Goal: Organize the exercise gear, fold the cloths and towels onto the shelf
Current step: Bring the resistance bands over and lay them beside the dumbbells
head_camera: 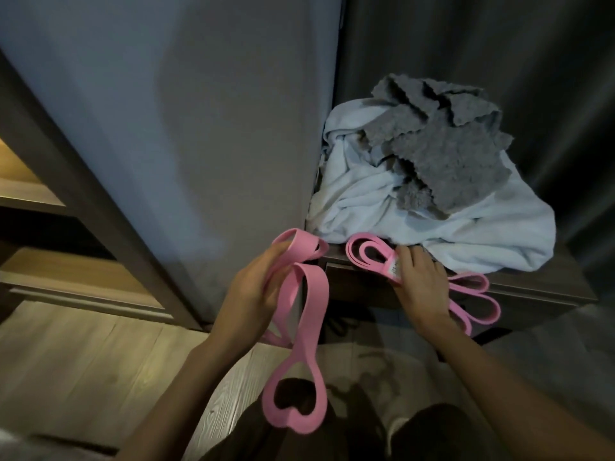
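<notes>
My left hand (pixel 254 287) grips a pink resistance band (pixel 311 331) whose long loop hangs down toward the floor. A second pink resistance band (pixel 366 257), coiled with a white label, lies on the front edge of a dark cabinet top (pixel 545 281). My right hand (pixel 421 277) rests on this band, fingers pressed over its middle; its loops stick out past my wrist on the right. Behind it a crumpled light blue towel (pixel 376 201) is piled on the cabinet, with grey scalloped cloths (pixel 442 151) lying on top.
A grey panel (pixel 166 128) stands upright left of the cabinet. Wooden shelves (pixel 66 267) with warm lighting are at the far left. A dark curtain (pixel 549 61) hangs behind the cabinet. Light wood flooring (pixel 100 361) lies below, and my dark-clothed legs are at the bottom.
</notes>
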Available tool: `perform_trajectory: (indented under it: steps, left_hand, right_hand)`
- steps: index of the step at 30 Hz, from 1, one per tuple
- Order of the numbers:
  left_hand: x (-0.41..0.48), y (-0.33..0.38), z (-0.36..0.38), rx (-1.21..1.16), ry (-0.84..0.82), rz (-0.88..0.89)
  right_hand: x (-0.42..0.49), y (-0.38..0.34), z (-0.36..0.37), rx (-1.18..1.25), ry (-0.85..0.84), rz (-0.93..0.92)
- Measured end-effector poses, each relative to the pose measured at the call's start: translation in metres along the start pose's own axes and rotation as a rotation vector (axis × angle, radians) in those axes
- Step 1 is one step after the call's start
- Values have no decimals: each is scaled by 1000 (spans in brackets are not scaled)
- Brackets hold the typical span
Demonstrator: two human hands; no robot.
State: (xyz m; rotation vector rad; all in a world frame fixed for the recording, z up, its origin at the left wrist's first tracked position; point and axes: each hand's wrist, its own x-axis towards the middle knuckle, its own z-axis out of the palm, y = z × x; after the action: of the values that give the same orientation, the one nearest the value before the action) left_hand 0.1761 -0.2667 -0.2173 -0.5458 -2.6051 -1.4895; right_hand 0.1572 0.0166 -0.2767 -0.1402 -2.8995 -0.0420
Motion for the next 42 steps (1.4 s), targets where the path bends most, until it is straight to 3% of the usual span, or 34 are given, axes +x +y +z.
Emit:
perform_trajectory:
  steps: [11,16,24,35,42]
  left_hand:
    - [24,-3,3,58,-68,-126]
    - [18,33,-18,139,-114,-208]
    - [3,138,-87,144,-42,-339]
    - [-50,215,-172,38,354,-492]
    - [-74,207,-252,43,701,-514]
  right_hand:
    - [8,9,-20,242,-134,-149]
    - [8,2,-85,344,-247,-207]
    - [41,-17,-218,433,-412,-450]
    - [70,-91,-338,621,-420,-902]
    - [78,-209,-369,873,-620,-973]
